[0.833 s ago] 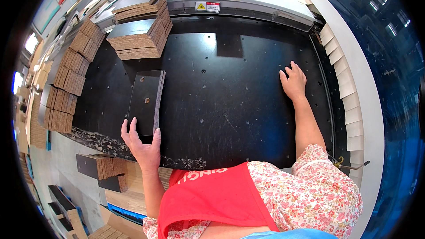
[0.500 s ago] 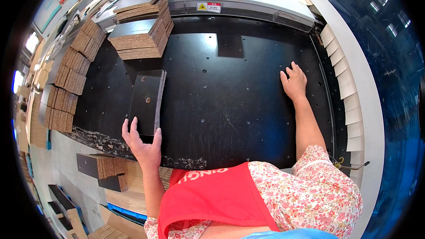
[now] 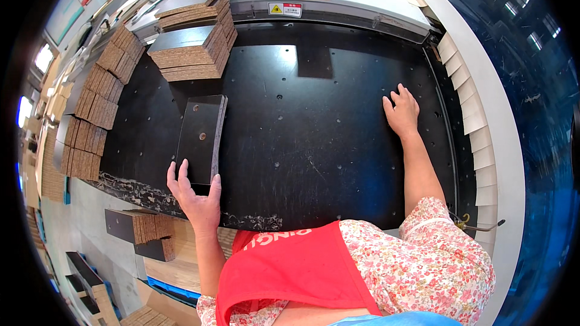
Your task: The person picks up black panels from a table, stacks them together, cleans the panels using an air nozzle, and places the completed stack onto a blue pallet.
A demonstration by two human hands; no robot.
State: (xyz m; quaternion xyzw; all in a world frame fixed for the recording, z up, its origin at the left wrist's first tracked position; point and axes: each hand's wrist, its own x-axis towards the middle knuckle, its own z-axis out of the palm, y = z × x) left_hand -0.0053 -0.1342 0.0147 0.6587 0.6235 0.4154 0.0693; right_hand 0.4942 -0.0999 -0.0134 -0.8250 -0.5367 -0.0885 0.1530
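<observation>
Head | left hand (image 3: 198, 200) widely gripping smooth, rectangular black panel (image 3: 201, 151) | right hand (image 3: 403, 111) loosely fanned

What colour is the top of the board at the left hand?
The board is black on top, seen best in the head view.

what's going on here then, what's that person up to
A person in a red apron has the left hand at the near end of a black board with two holes, fingers and thumb at its sides; how firmly it grips is unclear. The board lies on a black table. The right hand holds nothing visible, on or just above the table's right side. A stack of brown-edged boards stands beyond the board.
</observation>
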